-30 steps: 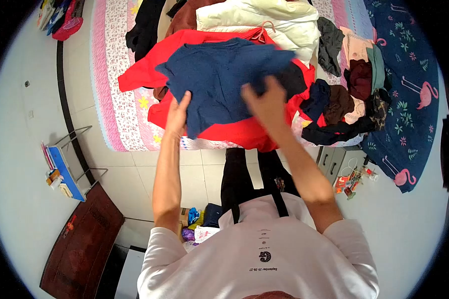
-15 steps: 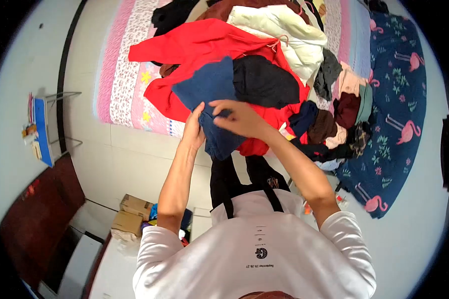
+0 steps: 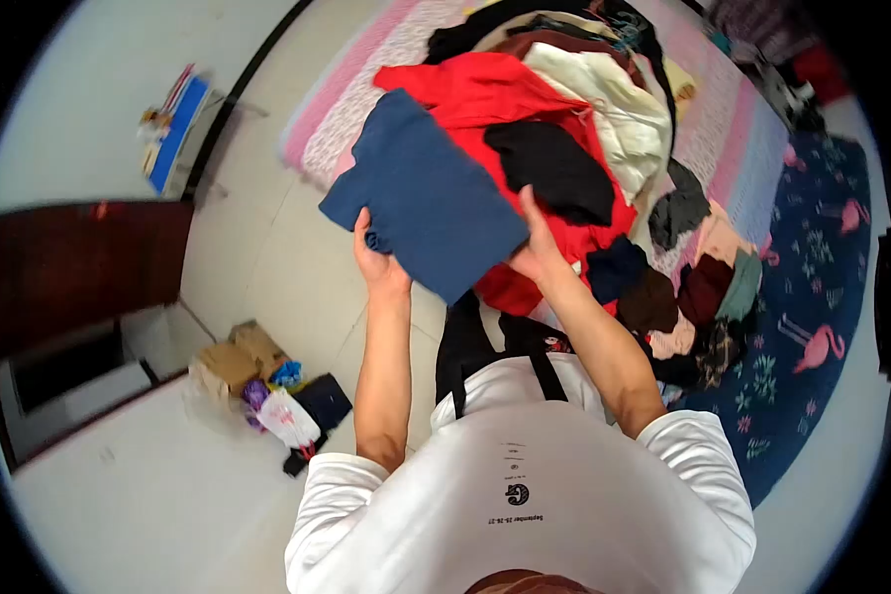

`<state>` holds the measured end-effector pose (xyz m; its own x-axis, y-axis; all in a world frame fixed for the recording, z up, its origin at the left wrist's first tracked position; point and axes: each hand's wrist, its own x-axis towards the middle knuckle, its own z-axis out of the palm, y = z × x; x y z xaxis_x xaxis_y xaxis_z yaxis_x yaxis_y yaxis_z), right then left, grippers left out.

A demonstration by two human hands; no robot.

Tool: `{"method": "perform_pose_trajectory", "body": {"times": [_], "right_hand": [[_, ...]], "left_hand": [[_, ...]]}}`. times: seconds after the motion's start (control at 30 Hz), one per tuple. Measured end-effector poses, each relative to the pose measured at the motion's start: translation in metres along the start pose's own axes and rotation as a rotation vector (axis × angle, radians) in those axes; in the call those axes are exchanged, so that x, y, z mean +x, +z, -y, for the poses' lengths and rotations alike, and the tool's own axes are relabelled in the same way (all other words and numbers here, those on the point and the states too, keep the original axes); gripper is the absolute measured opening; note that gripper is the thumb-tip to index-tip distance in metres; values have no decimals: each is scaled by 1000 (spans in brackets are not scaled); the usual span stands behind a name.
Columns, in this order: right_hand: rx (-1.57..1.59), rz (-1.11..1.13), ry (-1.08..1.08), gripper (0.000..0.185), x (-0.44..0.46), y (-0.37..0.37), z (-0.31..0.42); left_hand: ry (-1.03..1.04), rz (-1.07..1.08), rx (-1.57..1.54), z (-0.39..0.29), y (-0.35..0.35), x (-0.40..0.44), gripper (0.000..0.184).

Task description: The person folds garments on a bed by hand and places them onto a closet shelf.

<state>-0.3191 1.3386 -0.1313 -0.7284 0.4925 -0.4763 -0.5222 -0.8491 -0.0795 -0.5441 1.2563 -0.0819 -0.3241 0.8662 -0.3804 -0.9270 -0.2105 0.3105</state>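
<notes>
A blue garment (image 3: 431, 193), spread fairly flat, is held up between both hands in front of the bed. My left hand (image 3: 379, 259) grips its lower left edge, with the thumb on top beside a small bunched bit of cloth. At its right corner my right hand (image 3: 540, 243) holds the edge, thumb raised along the side. Behind it a red garment (image 3: 475, 84) lies on the bed, with a folded black garment (image 3: 554, 170) on top. A cream-white garment (image 3: 614, 119) lies beside the red one.
Small folded clothes, among them a dark red one (image 3: 705, 289) and a grey one (image 3: 678, 206), lie along the bed's right side by a flamingo-print cloth (image 3: 807, 297). Cardboard boxes (image 3: 230, 364) and bags stand on the floor at lower left. A blue shelf (image 3: 180, 134) is at upper left.
The blue garment, bunched and hanging half a second ago, is now opened out flat and held off to the left of the black garment. My right hand has moved to its right corner. The view has turned.
</notes>
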Motion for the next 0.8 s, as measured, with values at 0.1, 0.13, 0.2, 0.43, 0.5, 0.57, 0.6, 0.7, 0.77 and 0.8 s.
{"method": "perform_pose_trajectory", "body": {"times": [0.1,0.13,0.2,0.43,0.5,0.57,0.6,0.7,0.77,0.8], "right_hand": [[83,45,-86,91,-8,30,-22],[81,168,-14,95,-9,37,-33],[23,216,78,83,-16,59,-61],[-476,190,72,43,-48,103,-146],[-552,260,67,42,-84,126,-169],[-692,272,68,44,-113,131,-195],[-781,276,58,46,-123,132,-209],[-1066,272,189,56,-134,109,-241],[-1262,208,289,59,-134,88,-259],[-1277,206,297,59,-140,80,-269]], "left_hand": [[141,0,-61,-11,-2,-40,48],[141,32,-154,-16,1,-59,47],[223,46,-107,-22,-13,-88,44],[460,263,78,-53,-90,-230,52],[434,451,-147,-62,-119,-280,53],[411,476,-259,-43,-149,-338,56],[417,459,-285,-33,-162,-360,58],[446,281,-282,0,-199,-414,63],[483,145,-240,13,-217,-436,66],[504,84,-206,16,-224,-449,68]]}}
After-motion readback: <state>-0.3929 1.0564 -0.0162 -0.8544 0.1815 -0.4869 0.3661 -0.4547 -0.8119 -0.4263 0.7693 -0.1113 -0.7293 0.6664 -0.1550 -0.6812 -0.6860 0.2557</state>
